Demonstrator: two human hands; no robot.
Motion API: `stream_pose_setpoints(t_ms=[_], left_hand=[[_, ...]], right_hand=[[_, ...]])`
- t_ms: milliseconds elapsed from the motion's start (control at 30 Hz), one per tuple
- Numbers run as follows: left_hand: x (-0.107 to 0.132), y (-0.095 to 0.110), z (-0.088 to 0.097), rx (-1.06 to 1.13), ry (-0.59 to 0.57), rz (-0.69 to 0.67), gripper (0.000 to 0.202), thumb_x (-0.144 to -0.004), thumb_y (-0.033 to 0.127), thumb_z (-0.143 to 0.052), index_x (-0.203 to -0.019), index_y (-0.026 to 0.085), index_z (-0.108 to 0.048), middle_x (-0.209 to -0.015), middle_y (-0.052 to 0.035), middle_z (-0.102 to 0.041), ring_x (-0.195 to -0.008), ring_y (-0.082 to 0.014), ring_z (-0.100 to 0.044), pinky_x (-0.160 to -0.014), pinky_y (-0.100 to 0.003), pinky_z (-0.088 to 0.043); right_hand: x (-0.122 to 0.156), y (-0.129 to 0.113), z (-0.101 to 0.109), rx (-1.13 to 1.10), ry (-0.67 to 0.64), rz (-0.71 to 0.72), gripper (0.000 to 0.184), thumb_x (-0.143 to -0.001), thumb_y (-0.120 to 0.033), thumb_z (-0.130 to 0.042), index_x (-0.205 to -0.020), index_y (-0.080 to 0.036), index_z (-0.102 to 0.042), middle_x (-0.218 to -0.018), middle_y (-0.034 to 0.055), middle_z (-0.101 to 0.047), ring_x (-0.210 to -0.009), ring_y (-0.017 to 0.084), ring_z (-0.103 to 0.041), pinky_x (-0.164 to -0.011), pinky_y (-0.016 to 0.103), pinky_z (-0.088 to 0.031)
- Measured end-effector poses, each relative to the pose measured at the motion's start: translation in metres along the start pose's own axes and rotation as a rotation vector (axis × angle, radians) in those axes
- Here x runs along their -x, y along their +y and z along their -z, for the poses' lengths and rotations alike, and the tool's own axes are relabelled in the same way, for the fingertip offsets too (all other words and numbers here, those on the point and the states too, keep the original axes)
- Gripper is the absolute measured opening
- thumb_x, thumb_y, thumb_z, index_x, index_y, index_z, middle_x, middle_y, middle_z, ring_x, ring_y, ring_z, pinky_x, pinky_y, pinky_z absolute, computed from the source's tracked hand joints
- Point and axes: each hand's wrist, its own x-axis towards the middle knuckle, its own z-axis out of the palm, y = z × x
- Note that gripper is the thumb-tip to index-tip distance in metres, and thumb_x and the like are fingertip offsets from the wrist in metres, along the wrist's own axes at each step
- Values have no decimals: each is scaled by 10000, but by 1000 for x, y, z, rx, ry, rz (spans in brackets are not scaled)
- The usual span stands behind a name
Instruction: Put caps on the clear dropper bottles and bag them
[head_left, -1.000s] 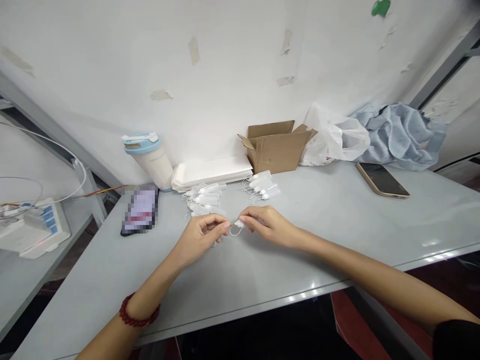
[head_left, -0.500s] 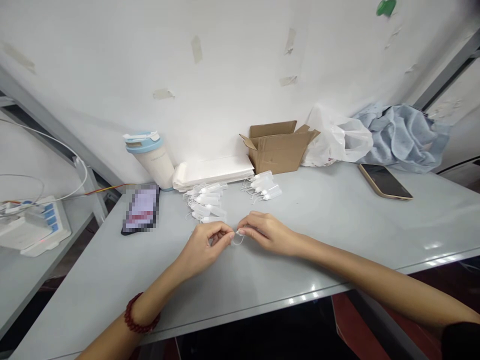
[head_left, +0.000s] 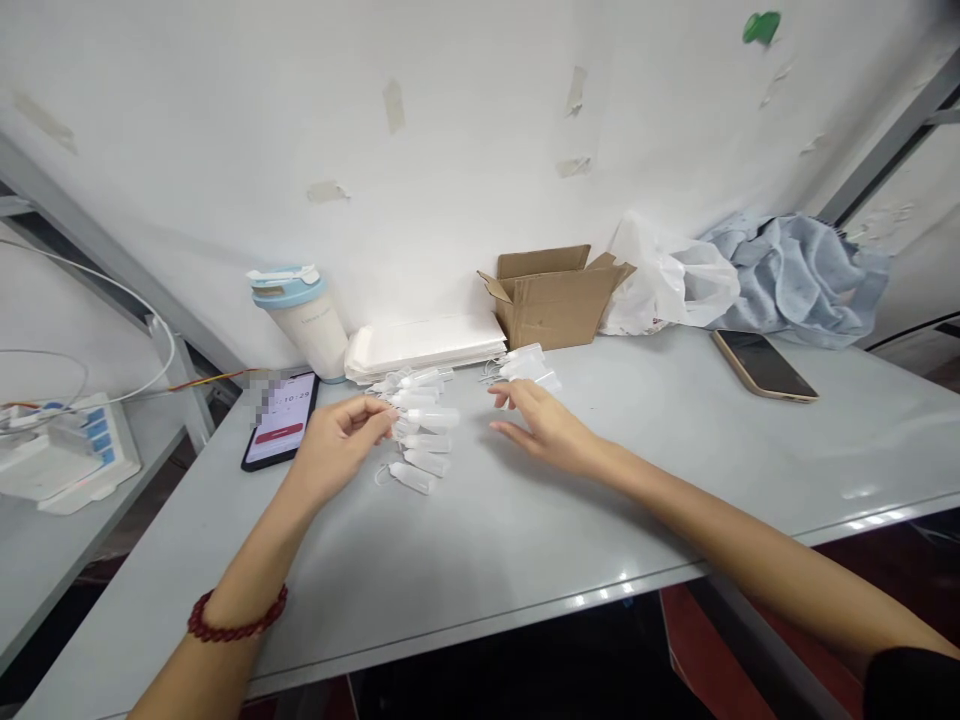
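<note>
My left hand (head_left: 337, 445) is closed, its thumb and forefinger pinched at the capped end of a small translucent plastic bottle (head_left: 433, 418). That bottle lies level over a pile of similar bottles (head_left: 427, 442) with thin white string loops. One looped bottle (head_left: 412, 478) rests at the near end of the pile. To the right, my right hand (head_left: 546, 428) hovers with thumb and fingers apart and nothing between them. Just behind its fingers is a second, smaller group of bottles (head_left: 523, 358), partly hidden by the hand.
Along the wall stand a tumbler (head_left: 315, 320), a stack of white sheets or sleeves (head_left: 427, 345), an open cardboard box (head_left: 559, 305), a white plastic bag (head_left: 667, 280) and blue cloth (head_left: 802, 275). One phone (head_left: 285, 420) lies left, another (head_left: 765, 365) right. A power strip (head_left: 82, 455) sits far left.
My hands have parted. The left has moved left to the pile with a bottle; the right has drawn up and right, and its fingers have opened.
</note>
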Motion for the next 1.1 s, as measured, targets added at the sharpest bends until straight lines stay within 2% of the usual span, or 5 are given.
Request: stream_pose_setpoints(t_ms=[233,500,733,933,1100], left_hand=[[-6,-9,2,-150,-91,30,248,-723,342,-542,-543,172,-559,-522,23,-530,-514,-126,-471,-494,-212,-353],[-7,-13,8,-251,-135,-10,338,-752,400,-506,-497,179,-501,-470,36,-458,-456,-113,-398,-436,-210,-289],[-8,-12,9,-304,9,60,358,-758,448,-501,-526,180,-549,-458,31,-474,-442,-123,-415,-440,-221,-299],[-4,-10,1,-293,99,10,326,-771,422,-488,-572,174,-563,-520,18,-546,-474,-121,-429,-478,-229,-320],[-1,-8,-5,-266,144,-28,308,-781,408,-493,-598,169,-558,-532,23,-514,-503,-121,-437,-503,-228,-339]], right_hand=[[-8,20,13,299,-103,-113,210,-839,-117,-532,-1045,-148,-552,-1065,136,-580,-1015,266,-511,-832,394,-416],[-9,22,28,447,-226,-228,279,-789,-57,-578,-1051,-154,-569,-1068,129,-582,-1028,268,-519,-828,357,-396],[-9,28,30,555,-278,-279,230,-803,-50,-560,-1012,-135,-603,-1025,141,-601,-1013,291,-519,-781,352,-386],[-9,25,30,566,-353,-318,189,-843,-93,-527,-1003,-116,-625,-1015,158,-610,-1012,301,-518,-786,363,-396],[-8,27,30,521,-369,-327,146,-844,-116,-529,-941,-106,-638,-997,163,-617,-983,296,-539,-780,367,-410]])
